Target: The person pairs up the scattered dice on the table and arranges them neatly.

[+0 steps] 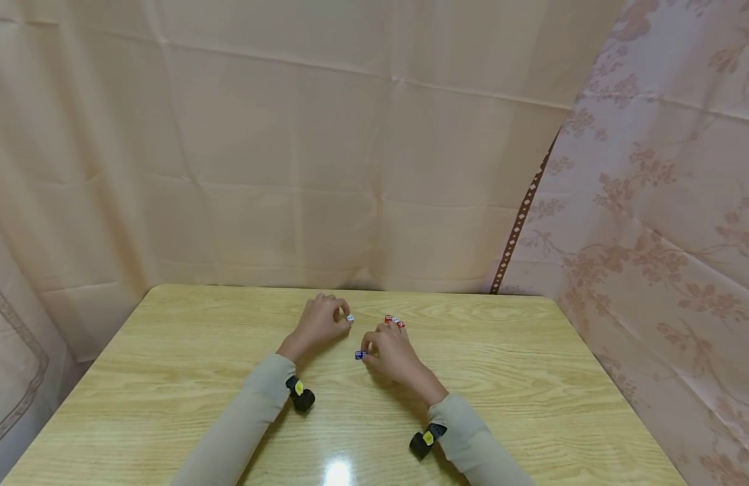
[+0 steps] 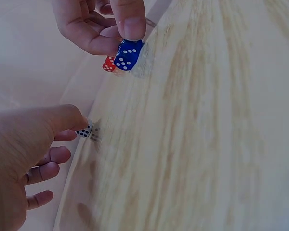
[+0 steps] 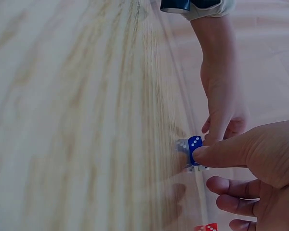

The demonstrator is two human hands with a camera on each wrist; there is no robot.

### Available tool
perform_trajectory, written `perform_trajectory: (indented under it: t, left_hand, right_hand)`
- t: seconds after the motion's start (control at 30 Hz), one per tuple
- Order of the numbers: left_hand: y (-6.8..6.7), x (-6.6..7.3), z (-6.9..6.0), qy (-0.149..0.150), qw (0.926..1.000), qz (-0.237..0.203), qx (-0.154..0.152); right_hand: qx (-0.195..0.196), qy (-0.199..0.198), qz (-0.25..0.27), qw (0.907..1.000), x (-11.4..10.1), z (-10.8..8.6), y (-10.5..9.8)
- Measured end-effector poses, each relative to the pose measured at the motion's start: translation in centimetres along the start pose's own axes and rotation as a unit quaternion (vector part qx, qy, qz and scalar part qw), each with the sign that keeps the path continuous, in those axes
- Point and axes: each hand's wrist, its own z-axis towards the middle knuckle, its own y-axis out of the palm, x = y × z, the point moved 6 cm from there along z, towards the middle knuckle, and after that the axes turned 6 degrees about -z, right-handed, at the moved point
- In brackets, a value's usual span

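Observation:
My left hand pinches a white die between thumb and forefinger, low at the tabletop; in the left wrist view that die shows black dots beside the thumb tip. Nearer to me and to the right, my right hand pinches something blue with white dots; whether it is one die or two together I cannot tell. The right wrist view shows my thumb on the blue face. Just beyond my right fingers lie a red die, a white die and another red die.
The light wooden table reaches to a beige curtain behind it, with a flowered curtain on the right. Both wrists wear black devices, the left one and the right one, standing out from the sleeves.

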Motion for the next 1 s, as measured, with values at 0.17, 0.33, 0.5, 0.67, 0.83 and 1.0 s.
perform_trajectory:
  t: [0.17,0.33,0.5,0.67,0.83,1.0]
  left_hand:
    - [-0.04,0.08,0.07,0.001,1.0,0.006,-0.005]
    - [0.01,0.08,0.17,0.003,0.9999,0.011,-0.005]
    - [0.01,0.07,0.24,0.011,0.9998,0.016,0.002]
    - [-0.06,0.02,0.4,0.008,0.9999,0.015,-0.002]
    - [-0.16,0.02,0.49,0.005,0.9998,0.017,-0.005]
    - [-0.24,-0.3,0.45,0.007,0.9998,0.018,0.002]
  right_hand:
    - [0.001,-0.001,-0.003,1.0,0.04,0.15,-0.06]
    - [0.001,0.001,-0.002,1.0,0.15,0.27,0.11]
    - [0.003,0.001,-0.002,1.0,0.12,0.26,0.13]
    - [0.001,0.0,0.002,1.0,0.07,0.2,0.04]
    - [0.001,0.001,0.003,1.0,0.07,0.13,-0.02]
    - [0.004,-0.003,0.002,1.0,0.08,0.07,0.04]
